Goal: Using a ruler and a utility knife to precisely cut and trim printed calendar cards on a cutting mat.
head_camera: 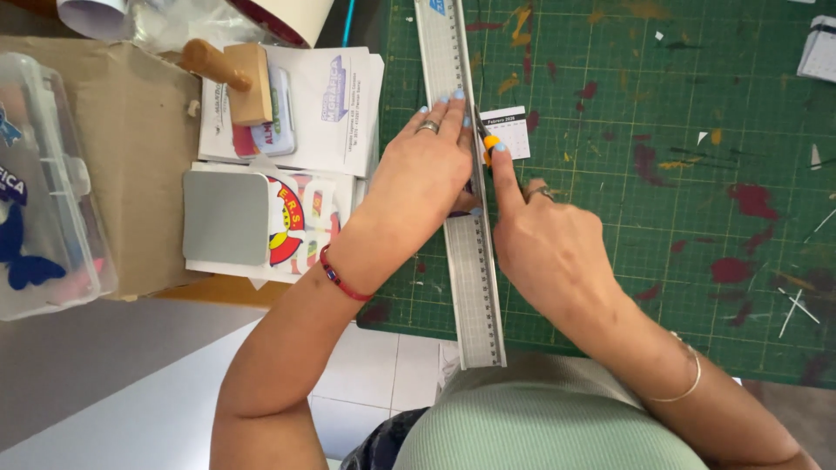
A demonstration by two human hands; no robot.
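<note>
My left hand (428,165) lies flat with fingers spread, pressing down on a long metal ruler (471,278) that runs up and down the green cutting mat (662,218). My right hand (544,239) grips a small orange-tipped craft knife (490,144), index finger stretched along it, with the blade at the ruler's right edge. The knife tip meets a small white printed card (509,129) that lies on the mat and sticks out from under the ruler to the right.
Left of the mat are stacked printed sheets (340,104), a wooden-handled stamp (235,74), a grey square pad (225,218) and a clear plastic box (48,191) on cardboard. Paper scraps and paint stains dot the mat. A small white block (820,48) sits at far right.
</note>
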